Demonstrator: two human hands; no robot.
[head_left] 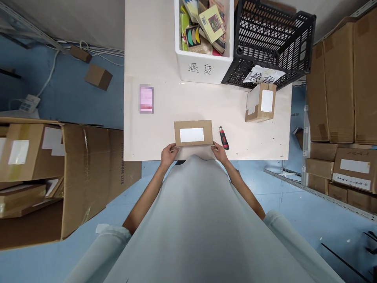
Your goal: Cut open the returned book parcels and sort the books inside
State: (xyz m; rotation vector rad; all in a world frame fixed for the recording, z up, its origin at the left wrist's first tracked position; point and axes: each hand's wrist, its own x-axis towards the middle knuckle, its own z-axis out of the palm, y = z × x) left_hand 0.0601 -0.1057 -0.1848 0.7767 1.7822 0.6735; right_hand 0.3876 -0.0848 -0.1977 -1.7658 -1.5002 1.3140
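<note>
A flat brown cardboard box [193, 125] with a blank-looking white label lies near the front edge of the white table. At its near left corner, the fingers of my left hand [169, 153] are bent in a pinch. My right hand [220, 152] grips the near right corner in a similar way, thumb and fingers close together. Just to the right of the box rests a red and black utility knife [224, 138], touched by neither hand. Any print on the label is too small to read.
A white bin [203, 70] of small boxes and booklets stands at the back, beside a black plastic crate [273, 39]. Another carton [260, 103] sits in front of the crate. A pink blurred item [146, 99] lies left. Big open carton [85, 177] at left; stacked boxes [338, 86] right.
</note>
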